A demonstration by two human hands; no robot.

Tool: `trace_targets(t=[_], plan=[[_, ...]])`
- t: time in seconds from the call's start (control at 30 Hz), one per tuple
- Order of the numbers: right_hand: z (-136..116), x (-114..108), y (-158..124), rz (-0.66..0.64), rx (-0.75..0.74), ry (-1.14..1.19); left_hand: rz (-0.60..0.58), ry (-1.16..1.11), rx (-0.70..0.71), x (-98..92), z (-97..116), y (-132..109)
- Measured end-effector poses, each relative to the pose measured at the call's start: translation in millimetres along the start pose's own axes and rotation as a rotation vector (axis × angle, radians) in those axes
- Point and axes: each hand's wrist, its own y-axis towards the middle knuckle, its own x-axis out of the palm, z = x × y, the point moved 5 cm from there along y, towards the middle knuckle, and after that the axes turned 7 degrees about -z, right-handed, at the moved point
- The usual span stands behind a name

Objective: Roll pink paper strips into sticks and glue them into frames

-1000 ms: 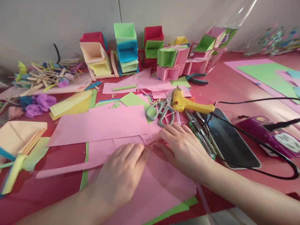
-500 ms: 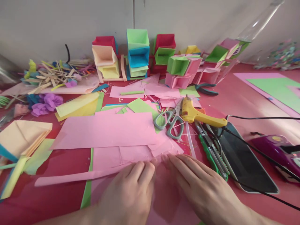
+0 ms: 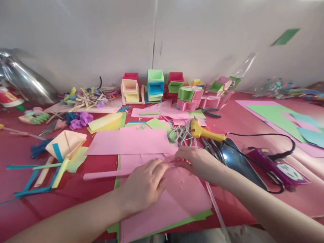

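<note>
A long folded strip of pink paper (image 3: 106,175) runs from the left toward my two hands over a stack of pink sheets (image 3: 182,199). My left hand (image 3: 145,184) has its fingers curled and pressed down on the strip. At the strip's right end, the fingers of my right hand (image 3: 194,160) are bent together around the paper; the fingertips are partly hidden. Small white bits lie on the pink sheet below my right hand. Just beyond the hands is a wide pink paper piece (image 3: 141,140).
Scissors (image 3: 186,136), a yellow glue gun (image 3: 206,131), a phone (image 3: 240,165) and a purple power strip (image 3: 273,165) lie to the right. Small coloured paper boxes (image 3: 155,87) stand along the wall. Craft sticks (image 3: 87,98) and a folded peach paper form (image 3: 65,143) are at left.
The view has tilted up and pulled back, showing more wall and forearm. My right hand has gone from lying flatter to bent fingers around the strip's end. My left hand stays on the strip.
</note>
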Motion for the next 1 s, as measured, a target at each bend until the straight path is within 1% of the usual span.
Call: trace_targets(t=[0.1,0.17,0.27,0.33,0.37,0.4,0.43,0.47,0.53,0.6,0.7,0.77,0.8,0.87,0.9,0.93,1.0], plan=[[0,-5,6,-0.081,0.016,0.098,0.139,-0.108,0.054,-10.3,2,-6],[-3,-9,6,-0.082,-0.01,0.103,0.167,-0.14,0.1,-13.4,4,-8],[-4,-14,-3,-0.036,-0.024,0.161,0.137,-0.165,0.175,-13.1,8,-10],[-2,-18,-10,-0.03,-0.017,0.285,0.087,-0.203,0.246,-11.3,12,-10],[0,-20,-13,-0.024,-0.011,0.362,0.061,-0.245,0.264,-10.8,13,-10],[1,-24,-16,-0.008,-0.002,0.442,0.039,-0.315,0.246,-10.8,13,-10],[1,-28,-17,0.024,0.009,0.52,0.036,-0.416,0.193,-11.8,9,-8],[0,-33,-16,0.068,0.025,0.594,0.058,-0.546,0.11,-13.7,4,-7],[-7,-38,-11,0.158,0.056,0.731,0.166,-0.847,-0.079,-18.6,-10,-5],[-20,-37,0,0.202,0.076,0.845,0.304,-1.131,-0.229,-21.8,-26,-4],[-43,-29,20,0.279,0.057,0.923,0.492,-1.426,-0.375,-21.9,-47,-3],[-52,-24,30,0.333,0.034,0.939,0.591,-1.531,-0.422,-21.5,-58,-3],[-52,-21,34,0.34,0.028,0.953,0.618,-1.561,-0.432,-21.5,-63,-3],[-47,-17,39,0.33,0.036,1.0,0.608,-1.592,-0.448,-21.1,-66,-3],[-42,-18,39,0.335,0.039,1.02,0.567,-1.592,-0.452,-20.6,-65,-2],[-37,-19,39,0.348,0.036,1.036,0.499,-1.583,-0.457,-19.4,-62,-1],[-30,-24,37,0.37,-0.001,1.071,0.309,-1.552,-0.456,-14.2,-50,0]])
